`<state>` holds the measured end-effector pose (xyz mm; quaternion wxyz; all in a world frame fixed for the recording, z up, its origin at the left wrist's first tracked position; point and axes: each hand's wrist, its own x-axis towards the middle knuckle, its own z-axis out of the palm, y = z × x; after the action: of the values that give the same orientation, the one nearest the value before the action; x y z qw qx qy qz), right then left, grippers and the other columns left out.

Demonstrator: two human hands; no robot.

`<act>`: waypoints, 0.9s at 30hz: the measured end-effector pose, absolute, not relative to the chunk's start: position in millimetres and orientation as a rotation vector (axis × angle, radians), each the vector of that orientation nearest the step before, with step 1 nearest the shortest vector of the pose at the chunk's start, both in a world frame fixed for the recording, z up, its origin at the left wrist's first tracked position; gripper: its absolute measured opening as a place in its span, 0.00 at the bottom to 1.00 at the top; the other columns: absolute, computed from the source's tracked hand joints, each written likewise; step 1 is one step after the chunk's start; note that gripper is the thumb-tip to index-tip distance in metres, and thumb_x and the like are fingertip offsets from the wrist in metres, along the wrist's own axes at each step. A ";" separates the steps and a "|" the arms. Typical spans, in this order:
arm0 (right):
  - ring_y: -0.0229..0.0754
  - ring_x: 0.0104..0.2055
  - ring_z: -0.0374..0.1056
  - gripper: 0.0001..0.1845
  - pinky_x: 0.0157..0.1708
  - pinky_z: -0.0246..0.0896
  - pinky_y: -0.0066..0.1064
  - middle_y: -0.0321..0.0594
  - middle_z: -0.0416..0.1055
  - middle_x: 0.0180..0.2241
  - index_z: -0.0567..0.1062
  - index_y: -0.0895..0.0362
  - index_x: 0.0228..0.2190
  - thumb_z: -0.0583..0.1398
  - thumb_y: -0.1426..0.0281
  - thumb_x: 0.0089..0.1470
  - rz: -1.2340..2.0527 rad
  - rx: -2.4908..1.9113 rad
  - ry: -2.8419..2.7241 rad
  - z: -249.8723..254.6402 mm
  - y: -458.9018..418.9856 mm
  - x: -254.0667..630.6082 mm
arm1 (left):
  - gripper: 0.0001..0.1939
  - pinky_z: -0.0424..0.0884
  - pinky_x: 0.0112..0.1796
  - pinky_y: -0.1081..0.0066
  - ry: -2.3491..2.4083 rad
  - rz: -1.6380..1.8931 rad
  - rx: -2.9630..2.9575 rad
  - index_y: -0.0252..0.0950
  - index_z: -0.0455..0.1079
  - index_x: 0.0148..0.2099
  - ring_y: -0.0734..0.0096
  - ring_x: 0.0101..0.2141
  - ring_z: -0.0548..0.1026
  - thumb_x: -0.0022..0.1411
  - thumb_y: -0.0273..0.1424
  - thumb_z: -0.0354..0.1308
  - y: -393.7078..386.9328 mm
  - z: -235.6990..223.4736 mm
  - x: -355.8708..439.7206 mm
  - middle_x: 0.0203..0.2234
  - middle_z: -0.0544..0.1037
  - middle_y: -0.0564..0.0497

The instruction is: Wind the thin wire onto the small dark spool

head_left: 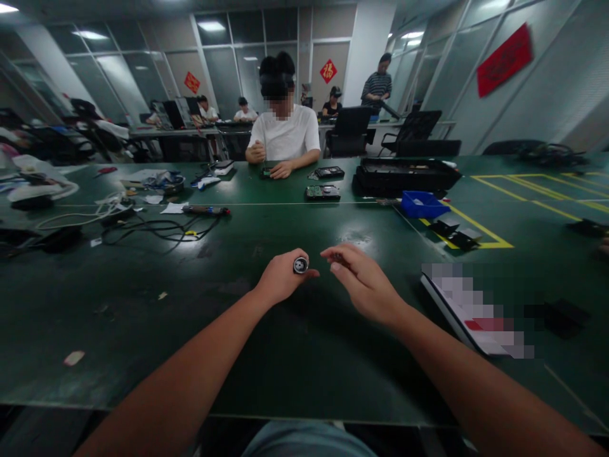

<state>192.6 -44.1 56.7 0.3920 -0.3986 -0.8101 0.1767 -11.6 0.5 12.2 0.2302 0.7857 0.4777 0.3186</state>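
Observation:
Over the green table [266, 374], my left hand [281, 278] is closed around a small cylinder [301, 265]. Only its round end shows: a silvery ring with a dark inside and lighter details. The rest of it is hidden in my fist, so its exact kind is unclear. My right hand [368, 282] hovers just to the right, apart from the cylinder. Its thumb and fingers are curved with a gap between them, and I make out nothing gripped there. The inner side of its fingers is partly in shadow.
Across the table a person in white [288, 136] handles a small board. Nearby lie opened drives [323, 192], a black case [406, 178] and a blue bin [423, 204]. An electric screwdriver [207, 210] and cables are left; a blurred pale flat item [476, 317] is right.

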 end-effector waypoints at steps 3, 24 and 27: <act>0.45 0.45 0.69 0.13 0.43 0.64 0.38 0.43 0.71 0.42 0.76 0.54 0.45 0.56 0.66 0.63 0.342 -1.013 -2.011 56.6 -42.7 193.0 | 0.11 0.61 0.32 0.72 1.360 0.955 2.102 0.39 0.66 0.42 0.72 0.32 0.71 0.60 0.35 0.61 3.7 9.2 -12.0 0.33 0.75 0.55; 0.43 0.37 0.75 0.10 0.36 0.67 0.34 0.42 0.79 0.37 0.74 0.55 0.43 0.55 0.67 0.63 0.133 -1.045 -1.936 51.7 -46.9 193.4 | 0.17 0.66 0.29 0.73 1.225 0.933 1.996 0.39 0.68 0.43 0.74 0.27 0.71 0.58 0.44 0.62 4.7 2.7 -12.3 0.32 0.74 0.55; 0.42 0.37 0.75 0.10 0.37 0.67 0.33 0.42 0.79 0.37 0.74 0.56 0.43 0.56 0.67 0.63 0.122 -1.056 -1.934 53.0 -47.2 192.9 | 0.15 0.65 0.27 0.73 1.207 0.916 1.963 0.40 0.66 0.43 0.75 0.24 0.71 0.60 0.43 0.61 3.5 3.4 -11.8 0.30 0.73 0.57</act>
<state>192.9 -47.2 53.0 0.4504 -0.4272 -0.7825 0.0495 -11.8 3.5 3.4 0.3249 0.7487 0.4602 0.3494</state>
